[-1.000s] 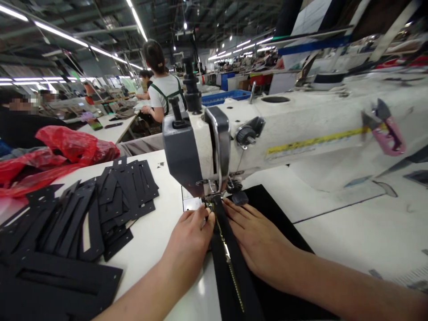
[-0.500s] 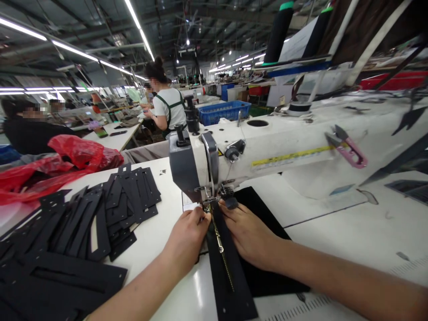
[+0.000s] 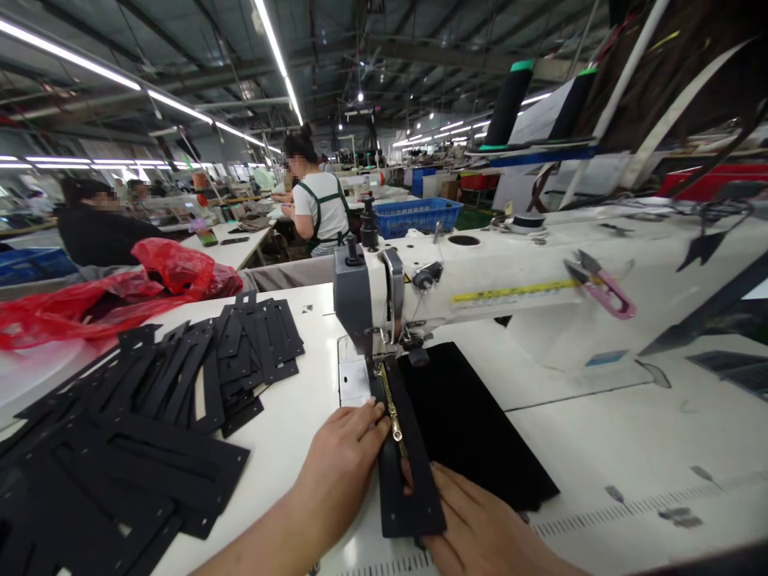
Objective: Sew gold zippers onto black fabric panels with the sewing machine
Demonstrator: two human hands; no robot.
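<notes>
A black slotted strip (image 3: 414, 516) lies lengthwise toward me, its far end under the needle area of the sewing machine (image 3: 354, 300). A gold zipper (image 3: 387, 390) runs along its slot, with a shiny slider (image 3: 397, 433) partway down. My left hand (image 3: 345, 452) has its fingers bunched against the strip's left edge, beside the slider. At the near right edge, my right hand (image 3: 483, 524) grips the strip with fingers partly underneath; one fingertip shows through the slot. A wide black fabric piece (image 3: 474, 424) lies to the right of the strip.
Many black slotted pieces (image 3: 174, 448) are heaped on the left of the white table (image 3: 288, 448). Behind them lies a red plastic bag (image 3: 174, 268). Pink-handled thread snips (image 3: 609, 292) rest against the machine arm. Beyond, a co-worker (image 3: 318, 200) stands near a blue crate (image 3: 420, 216).
My right hand has moved from beside the needle back to the strip's near end, and a finger now shows in the slot. My left hand has slid back slightly from the needle.
</notes>
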